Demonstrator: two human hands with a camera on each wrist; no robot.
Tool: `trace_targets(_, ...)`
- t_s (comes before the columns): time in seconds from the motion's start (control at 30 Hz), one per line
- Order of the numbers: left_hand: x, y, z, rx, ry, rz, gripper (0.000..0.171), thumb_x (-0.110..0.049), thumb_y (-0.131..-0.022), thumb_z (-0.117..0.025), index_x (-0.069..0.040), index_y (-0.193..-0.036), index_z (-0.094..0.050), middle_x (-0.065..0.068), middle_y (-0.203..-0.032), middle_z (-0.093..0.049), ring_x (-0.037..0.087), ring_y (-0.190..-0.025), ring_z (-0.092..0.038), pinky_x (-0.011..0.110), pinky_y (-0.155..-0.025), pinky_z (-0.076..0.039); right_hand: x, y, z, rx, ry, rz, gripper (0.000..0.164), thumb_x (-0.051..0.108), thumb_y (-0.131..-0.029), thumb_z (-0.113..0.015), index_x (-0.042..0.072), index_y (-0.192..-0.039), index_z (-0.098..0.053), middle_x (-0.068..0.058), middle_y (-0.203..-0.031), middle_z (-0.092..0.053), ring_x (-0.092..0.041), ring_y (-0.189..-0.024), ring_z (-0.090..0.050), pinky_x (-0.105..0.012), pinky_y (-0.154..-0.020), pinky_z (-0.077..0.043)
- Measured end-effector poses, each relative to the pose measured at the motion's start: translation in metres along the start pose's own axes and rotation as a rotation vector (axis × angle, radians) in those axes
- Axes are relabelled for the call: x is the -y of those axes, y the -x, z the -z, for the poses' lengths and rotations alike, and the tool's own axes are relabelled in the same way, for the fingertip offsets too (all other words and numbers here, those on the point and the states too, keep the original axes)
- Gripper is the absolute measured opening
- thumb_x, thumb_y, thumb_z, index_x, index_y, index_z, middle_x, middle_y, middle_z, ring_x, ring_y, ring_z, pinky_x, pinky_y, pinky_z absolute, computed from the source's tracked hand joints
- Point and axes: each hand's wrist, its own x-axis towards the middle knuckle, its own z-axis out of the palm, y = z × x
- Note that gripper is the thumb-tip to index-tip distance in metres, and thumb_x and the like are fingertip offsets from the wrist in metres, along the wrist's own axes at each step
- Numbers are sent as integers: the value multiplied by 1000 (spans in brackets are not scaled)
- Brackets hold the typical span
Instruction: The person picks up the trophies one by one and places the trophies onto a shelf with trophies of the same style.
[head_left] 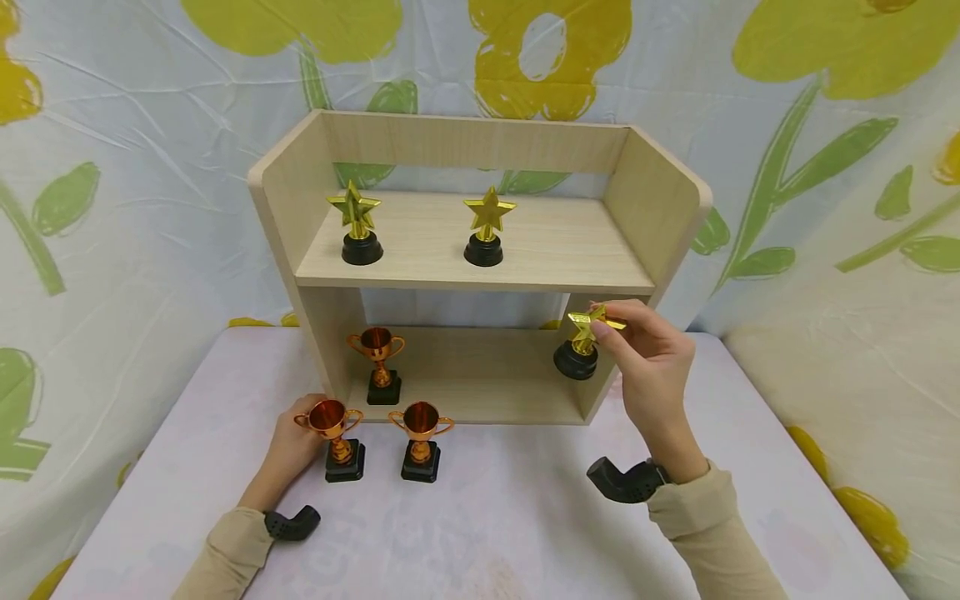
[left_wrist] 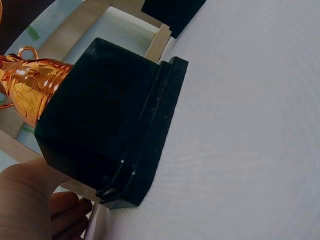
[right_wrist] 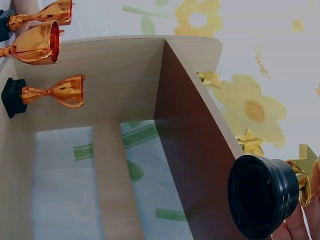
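In the head view my right hand (head_left: 651,358) pinches a gold star trophy (head_left: 576,360) by its star, tilted, in front of the right end of the wooden shelf (head_left: 480,287). Its round black base faces the camera in the right wrist view. My left hand (head_left: 296,442) is at the shelf's lower left side panel, behind a bronze trophy cup (head_left: 342,458); thumb and fingers lie either side of the panel's edge, though the cup's base hides the thumb tip in the left wrist view. Another bronze cup (head_left: 420,461) stands on the table to its right.
On the upper shelf stand two star trophies, one on the left (head_left: 362,248) and one near the middle (head_left: 483,250). A third bronze cup (head_left: 384,387) stands at the left of the lower shelf. Flowered cloth (head_left: 787,333) hangs behind and beside the table (head_left: 480,533).
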Motion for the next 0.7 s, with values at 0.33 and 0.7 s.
trace_targets(0.33,1,0,1,-1,-4,-5,29,6,-79,-66,2,-108,-67,15,-103,-69,27,-95,-60,11,-84,-39,5,-5,-1,0,6,5,18,-22,-80,-65,-23,-97,-62,-19,-95,-70,-24,-86,-65,-25,-74,-53)
trace_targets(0.7,1,0,-2,-4,5,-33,29,6,-79,-65,3,-108,-67,18,-103,-69,30,-94,-61,14,-84,-41,10,-10,0,-15,-11,-8,18,-24,-79,-63,-24,-97,-62,-19,-94,-71,-22,-81,-66,-25,-73,-54)
